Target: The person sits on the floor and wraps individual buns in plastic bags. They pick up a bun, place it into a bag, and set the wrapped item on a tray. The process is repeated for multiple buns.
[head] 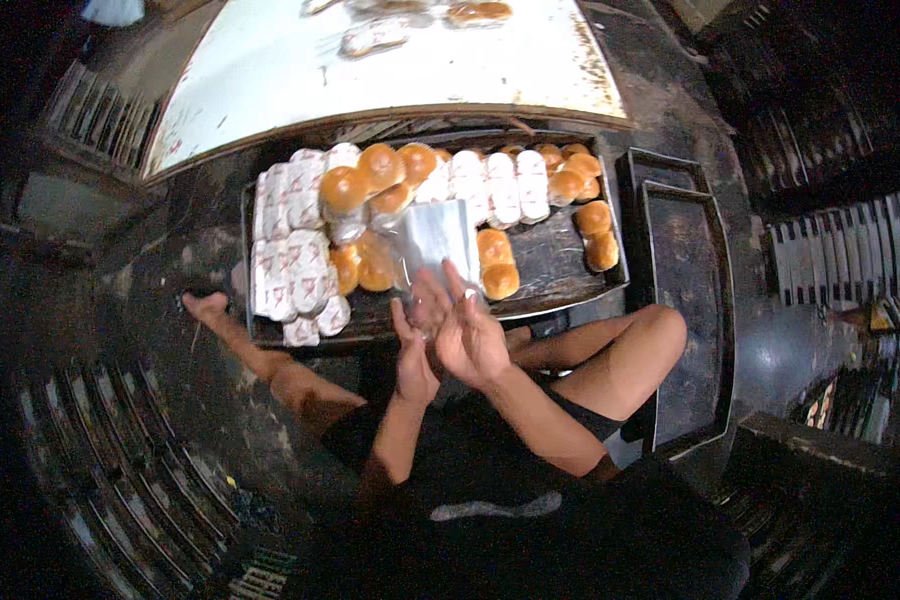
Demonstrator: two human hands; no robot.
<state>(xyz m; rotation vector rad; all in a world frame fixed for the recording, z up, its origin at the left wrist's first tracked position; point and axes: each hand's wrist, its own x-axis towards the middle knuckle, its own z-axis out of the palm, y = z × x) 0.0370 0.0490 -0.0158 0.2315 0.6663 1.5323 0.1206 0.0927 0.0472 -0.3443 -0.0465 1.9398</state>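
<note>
Both my hands meet over the near edge of a dark metal baking tray. Between them they hold a clear plastic bag, whose flat end points away from me. My left hand is at its near left side, and my right hand is at the right with fingers stretched along the plastic. Whether anything lies inside the bag's near part cannot be told. Around the bag, the tray holds glossy brown buns and several rows of buns in printed white wrappers. More brown buns lie at the tray's right side.
Beyond the tray stands a white-topped table with a wrapped item and a brown bun on it. Long dark trays lie on the floor at the right. Slatted racks stand at the lower left. My bare legs are spread around the tray's near side.
</note>
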